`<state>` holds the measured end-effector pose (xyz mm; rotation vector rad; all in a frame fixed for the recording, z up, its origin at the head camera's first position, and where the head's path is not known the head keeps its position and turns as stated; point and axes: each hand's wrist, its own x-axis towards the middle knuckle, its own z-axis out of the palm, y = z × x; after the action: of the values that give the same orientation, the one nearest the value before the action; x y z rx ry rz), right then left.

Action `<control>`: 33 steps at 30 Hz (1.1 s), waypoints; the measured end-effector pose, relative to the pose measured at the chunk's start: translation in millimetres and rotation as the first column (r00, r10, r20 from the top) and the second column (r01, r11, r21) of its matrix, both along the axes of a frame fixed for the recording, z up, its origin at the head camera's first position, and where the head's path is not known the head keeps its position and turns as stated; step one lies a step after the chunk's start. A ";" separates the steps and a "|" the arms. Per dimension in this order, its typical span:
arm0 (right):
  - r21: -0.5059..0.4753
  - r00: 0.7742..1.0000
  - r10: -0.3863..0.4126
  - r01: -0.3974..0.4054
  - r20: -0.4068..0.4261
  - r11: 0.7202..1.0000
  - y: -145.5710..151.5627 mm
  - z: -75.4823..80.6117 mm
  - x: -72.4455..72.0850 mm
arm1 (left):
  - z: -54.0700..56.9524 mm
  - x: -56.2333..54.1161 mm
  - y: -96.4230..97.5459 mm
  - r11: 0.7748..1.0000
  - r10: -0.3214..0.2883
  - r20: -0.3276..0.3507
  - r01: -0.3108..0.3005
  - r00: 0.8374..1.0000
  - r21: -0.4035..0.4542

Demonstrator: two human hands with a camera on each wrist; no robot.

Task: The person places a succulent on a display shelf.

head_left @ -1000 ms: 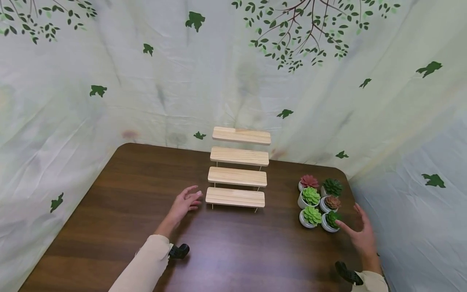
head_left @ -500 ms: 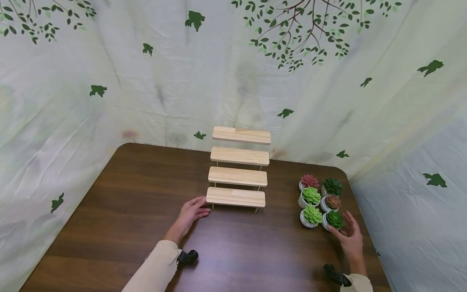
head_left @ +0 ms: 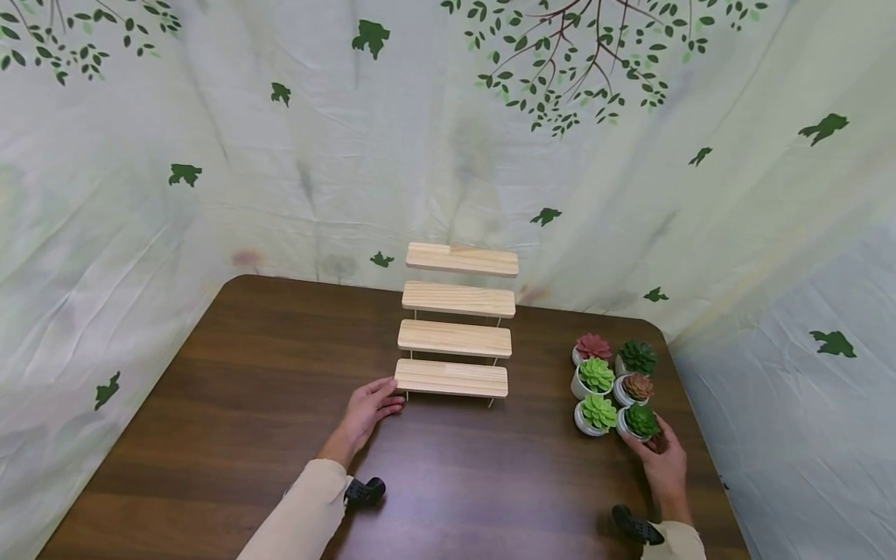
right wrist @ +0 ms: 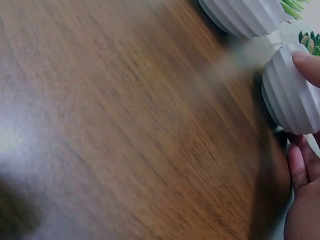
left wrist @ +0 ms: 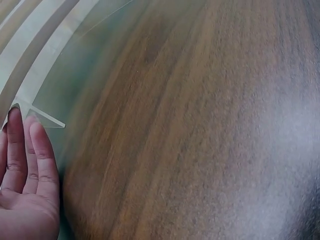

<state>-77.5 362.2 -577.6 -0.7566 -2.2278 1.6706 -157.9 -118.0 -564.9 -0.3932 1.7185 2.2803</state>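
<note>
Holding a pot (right wrist: 284, 97) right of the stand (head_left: 451, 379), the right hand (head_left: 663, 468) has thumb and fingers closed around its wall, sensibly below the leaves (head_left: 640, 420). Other pots (head_left: 582, 390) crowd close beside it, so a straight, level lift would suit. The left hand (head_left: 368, 409), fingers nearly straight, is at the stand's left front corner.

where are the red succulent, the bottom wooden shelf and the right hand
Red succulent (head_left: 593, 346): head view, middle of its leaves.
Bottom wooden shelf (head_left: 451, 376): head view, middle of its upper face.
Right hand (head_left: 663, 467): head view, middle of the hand.
</note>
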 end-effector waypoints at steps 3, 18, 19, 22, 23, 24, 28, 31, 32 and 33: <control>0.030 1.000 -0.004 0.004 -0.015 1.000 -0.1 -1.7 -1.6 | -1.0 0.4 -0.9 1.000 -0.004 -0.005 0.004 1.000 0.018; 0.043 0.999 -0.042 0.044 -0.034 0.998 -2.0 -5.7 -2.6 | -0.3 -1.4 -1.5 0.999 0.001 0.016 -0.002 1.000 0.043; 0.036 0.998 -0.047 0.048 -0.041 0.998 -2.3 -5.4 -2.4 | -0.5 -1.4 -1.3 0.999 0.003 0.015 -0.004 1.000 0.043; 0.029 0.998 -0.052 0.053 -0.047 0.998 -1.4 -4.3 -1.6 | -1.2 -1.2 -0.2 1.000 0.010 0.010 -0.010 1.000 0.028; 0.031 0.997 -0.057 0.059 -0.042 0.998 -0.6 -3.5 -1.2 | -1.6 -0.9 0.4 1.000 0.016 0.015 -0.016 1.000 0.024; 0.035 0.997 -0.063 0.065 -0.036 0.997 0.4 -2.4 -0.8 | -2.1 -0.7 1.2 1.000 0.019 0.018 -0.019 1.000 0.020; 0.067 0.996 -0.091 0.091 0.000 0.994 2.5 4.8 0.7 | -3.6 0.1 1.1 1.000 0.013 0.016 -0.013 1.000 0.016; 0.088 0.995 -0.096 0.094 0.018 0.992 2.1 14.3 0.4 | -3.3 -0.1 0.6 1.000 0.010 0.006 -0.011 1.000 0.026; 0.089 0.995 -0.093 0.091 0.020 0.992 1.2 18.0 0.0 | -3.1 -0.2 0.1 1.000 0.014 0.003 -0.014 1.000 0.027; 0.097 0.996 -0.088 0.085 0.023 0.992 0.0 21.8 -0.5 | -3.1 -0.5 -0.6 0.999 0.020 0.006 -0.020 1.000 0.031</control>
<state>-78.0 362.2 -555.8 -0.8434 -2.2415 1.5103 -158.3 -118.6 -568.0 -0.4117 1.6825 2.3145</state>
